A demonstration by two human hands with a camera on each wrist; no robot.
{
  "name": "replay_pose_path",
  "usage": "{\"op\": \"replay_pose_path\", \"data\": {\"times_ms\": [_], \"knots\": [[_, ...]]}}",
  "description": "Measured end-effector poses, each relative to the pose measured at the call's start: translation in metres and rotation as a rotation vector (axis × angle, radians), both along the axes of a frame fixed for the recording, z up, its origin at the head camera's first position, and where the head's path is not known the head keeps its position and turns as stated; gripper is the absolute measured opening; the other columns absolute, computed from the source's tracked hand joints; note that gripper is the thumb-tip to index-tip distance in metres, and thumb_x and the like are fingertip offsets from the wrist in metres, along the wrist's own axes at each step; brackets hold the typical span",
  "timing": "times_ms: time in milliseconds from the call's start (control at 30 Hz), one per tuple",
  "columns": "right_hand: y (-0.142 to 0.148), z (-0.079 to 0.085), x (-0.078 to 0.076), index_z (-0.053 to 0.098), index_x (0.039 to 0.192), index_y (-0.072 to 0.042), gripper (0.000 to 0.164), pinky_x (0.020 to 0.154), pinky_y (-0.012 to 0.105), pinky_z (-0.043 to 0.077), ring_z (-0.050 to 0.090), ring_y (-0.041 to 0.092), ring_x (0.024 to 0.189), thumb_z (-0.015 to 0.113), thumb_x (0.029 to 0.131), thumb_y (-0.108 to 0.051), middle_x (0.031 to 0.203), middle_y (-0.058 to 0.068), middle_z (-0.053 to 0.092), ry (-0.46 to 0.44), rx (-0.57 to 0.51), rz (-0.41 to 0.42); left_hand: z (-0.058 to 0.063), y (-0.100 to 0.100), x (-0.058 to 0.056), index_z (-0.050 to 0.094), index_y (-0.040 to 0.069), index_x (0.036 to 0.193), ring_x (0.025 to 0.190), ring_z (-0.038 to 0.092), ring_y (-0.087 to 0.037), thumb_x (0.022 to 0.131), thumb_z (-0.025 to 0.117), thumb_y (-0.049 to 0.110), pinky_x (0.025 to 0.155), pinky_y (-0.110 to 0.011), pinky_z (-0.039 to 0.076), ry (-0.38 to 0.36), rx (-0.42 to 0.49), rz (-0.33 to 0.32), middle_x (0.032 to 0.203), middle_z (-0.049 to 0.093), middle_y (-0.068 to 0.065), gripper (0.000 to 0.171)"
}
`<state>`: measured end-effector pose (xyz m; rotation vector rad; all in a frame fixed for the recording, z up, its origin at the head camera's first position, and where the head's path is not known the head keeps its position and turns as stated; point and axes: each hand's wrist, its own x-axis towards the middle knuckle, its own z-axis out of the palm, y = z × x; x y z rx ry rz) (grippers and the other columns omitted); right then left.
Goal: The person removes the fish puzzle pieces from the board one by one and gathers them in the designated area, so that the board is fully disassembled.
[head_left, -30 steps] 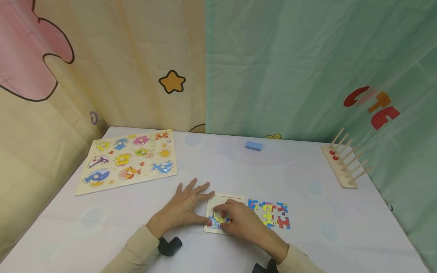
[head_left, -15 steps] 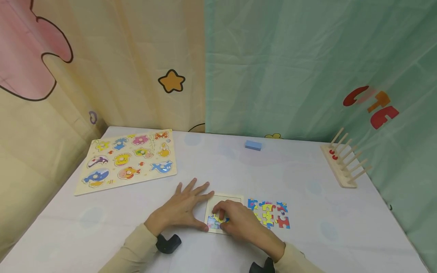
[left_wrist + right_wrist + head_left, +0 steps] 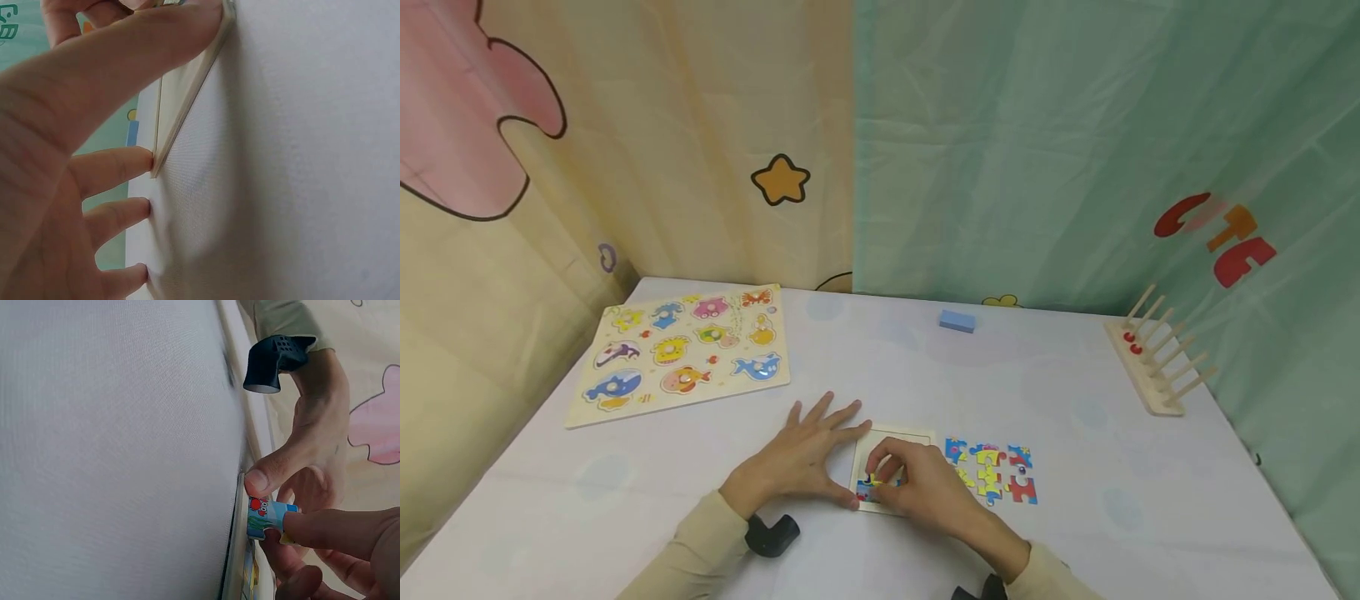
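My left hand point(image 3: 805, 454) lies with its fingers spread, its thumb and index finger touching the left edge of a small wooden puzzle tray point(image 3: 895, 431). In the left wrist view the index fingertip meets a corner of the tray point(image 3: 178, 119). Over the tray's near-left part, my right hand point(image 3: 925, 483) pinches a blue puzzle piece point(image 3: 265, 517) printed with a red crab and green weed. That piece stands tilted up on the tray, close to the left thumb. The right hand covers much of the tray. Several loose puzzle pieces point(image 3: 989, 477) lie just right of it.
A large sea-animal knob puzzle board point(image 3: 681, 354) is at the back left of the white table point(image 3: 880, 367). A blue block point(image 3: 957, 321) lies near the back edge. At the right stands a wooden peg rack point(image 3: 1150, 367) with red beads. Curtains hang behind.
My right fingers have lifted slightly, and the piece at the tray's near-left corner now looks tilted up rather than flat. The left thumb has slid slightly outward to the tray's edge.
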<state>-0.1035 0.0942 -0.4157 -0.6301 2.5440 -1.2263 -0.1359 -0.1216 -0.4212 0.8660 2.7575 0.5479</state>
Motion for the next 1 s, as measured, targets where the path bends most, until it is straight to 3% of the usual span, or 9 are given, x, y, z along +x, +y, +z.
{"op": "replay_pose_path", "data": {"times_ms": [167,300,500,567,1000], "knots": [[0.001,-0.001,-0.001,0.069,0.09,-0.018,0.018,0.055,0.022,0.044,0.061,0.007,0.063,0.07,0.081,-0.002,0.074,-0.008,0.072,-0.039,-0.108,-0.031,-0.001,-0.001,0.0,0.052,0.017,0.144,0.146,0.016,-0.046,0.062,0.082,0.065,0.104,-0.078,0.014,0.004,-0.002,0.0,0.158,0.033,-0.009,0.1],[0.007,0.002,0.0,0.071,0.094,-0.014,0.014,0.055,0.021,0.041,0.064,0.009,0.067,0.073,0.082,-0.006,0.072,-0.006,0.072,-0.09,-0.149,-0.082,-0.001,0.0,0.0,0.052,0.017,0.144,0.145,0.017,-0.047,0.062,0.082,0.065,0.104,-0.078,0.015,0.007,-0.006,-0.005,0.158,0.034,-0.01,0.099],[0.025,0.004,0.006,0.074,0.095,-0.012,0.018,0.041,0.02,0.032,0.046,0.009,0.043,0.081,0.079,-0.018,0.07,0.0,0.073,-0.236,-0.178,-0.157,0.001,0.0,0.001,0.052,0.017,0.144,0.145,0.018,-0.047,0.063,0.083,0.062,0.104,-0.078,0.015,0.014,-0.014,-0.009,0.157,0.034,-0.01,0.098],[0.032,0.003,0.009,0.074,0.095,-0.013,0.019,0.039,0.02,0.03,0.036,0.01,0.038,0.081,0.079,-0.019,0.069,0.002,0.072,-0.273,-0.178,-0.184,0.001,0.001,0.001,0.052,0.016,0.144,0.145,0.017,-0.047,0.063,0.084,0.061,0.104,-0.078,0.015,0.012,-0.014,-0.009,0.157,0.034,-0.011,0.098],[0.075,0.001,0.027,0.073,0.094,-0.016,0.021,0.041,0.019,0.029,0.034,0.01,0.043,0.082,0.075,-0.018,0.064,0.002,0.068,-0.292,-0.092,-0.3,-0.001,0.001,0.0,0.051,0.018,0.145,0.145,0.016,-0.047,0.062,0.083,0.062,0.105,-0.077,0.014,0.011,-0.025,-0.012,0.158,0.033,-0.01,0.099]]}}
